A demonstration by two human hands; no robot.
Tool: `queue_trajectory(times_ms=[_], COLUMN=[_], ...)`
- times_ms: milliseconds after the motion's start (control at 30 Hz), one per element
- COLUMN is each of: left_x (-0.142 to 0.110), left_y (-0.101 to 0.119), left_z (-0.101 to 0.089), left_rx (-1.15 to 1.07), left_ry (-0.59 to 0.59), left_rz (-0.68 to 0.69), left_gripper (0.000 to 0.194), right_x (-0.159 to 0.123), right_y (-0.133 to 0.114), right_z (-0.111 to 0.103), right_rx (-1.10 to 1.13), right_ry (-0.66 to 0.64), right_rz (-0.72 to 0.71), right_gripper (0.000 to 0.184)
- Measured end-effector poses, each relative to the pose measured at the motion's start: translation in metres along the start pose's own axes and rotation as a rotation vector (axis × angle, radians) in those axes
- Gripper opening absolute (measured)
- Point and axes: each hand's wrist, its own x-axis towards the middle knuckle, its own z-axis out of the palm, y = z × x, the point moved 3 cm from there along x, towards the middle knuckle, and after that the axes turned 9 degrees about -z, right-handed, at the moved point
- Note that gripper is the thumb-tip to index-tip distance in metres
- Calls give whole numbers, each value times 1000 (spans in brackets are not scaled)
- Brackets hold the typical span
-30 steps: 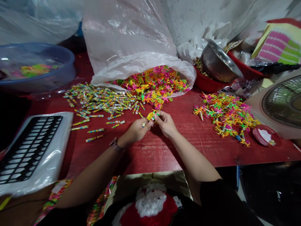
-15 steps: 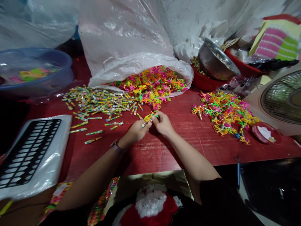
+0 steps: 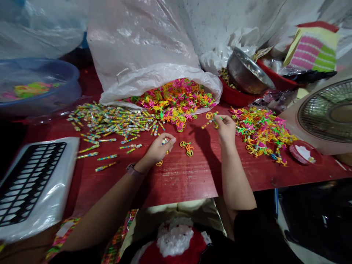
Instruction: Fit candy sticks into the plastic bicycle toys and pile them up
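Note:
My right hand (image 3: 227, 130) is closed on a small yellow plastic toy bicycle (image 3: 211, 115), and a wrapped candy tube (image 3: 206, 124) sticks out beside it. They are held above the table, just left of a pile of bright toy bicycles (image 3: 264, 135). My left hand (image 3: 159, 148) is curled around a few candy tubes (image 3: 165, 140), whose ends show between thumb and fingers. Under that hand a yellow wheel-like piece (image 3: 159, 163) peeks out. Between the hands an orange toy bicycle (image 3: 187, 148) lies on the red table (image 3: 187, 179).
Left of centre lies a heap of candy tubes (image 3: 110, 119). Behind it, a white plastic bag (image 3: 148, 75) spills toy bicycles. A blue basin (image 3: 66, 79), a bagged abacus (image 3: 35, 179), a steel bowl (image 3: 244, 75), a pink basket (image 3: 299, 153) and a fan (image 3: 330, 113) surround the work area.
My hands have come apart. The right has moved right with the yellow bicycle and a tube, the left slightly left. An orange bicycle now shows on the table between them.

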Motion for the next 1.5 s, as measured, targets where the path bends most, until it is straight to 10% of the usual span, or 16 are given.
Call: queue_trajectory(times_ms=[300,1033,1167,1300,1367,1500], left_x=[-12,-20,-15,-8,-5,-4], left_y=[-1,3,1,1,2,3], left_z=[16,15,10,-1,-3,-3], left_rx=[59,90,61,20,20,58], left_ry=[-137,-166,-132,-4,24,-15], left_rz=[37,58,33,19,7,-30], left_gripper=[48,39,39,37,36,41], right_x=[-74,-88,-60,-15,-7,-28], right_y=[-18,-12,-30,-67,-76,-44], right_z=[81,91,61,-20,-39,3], right_rx=[214,330,139,-466,-760,-848], right_ry=[-336,-345,-272,300,383,-524], right_rz=[205,370,137,-367,-446,-51], right_gripper=[37,42,35,31,35,33])
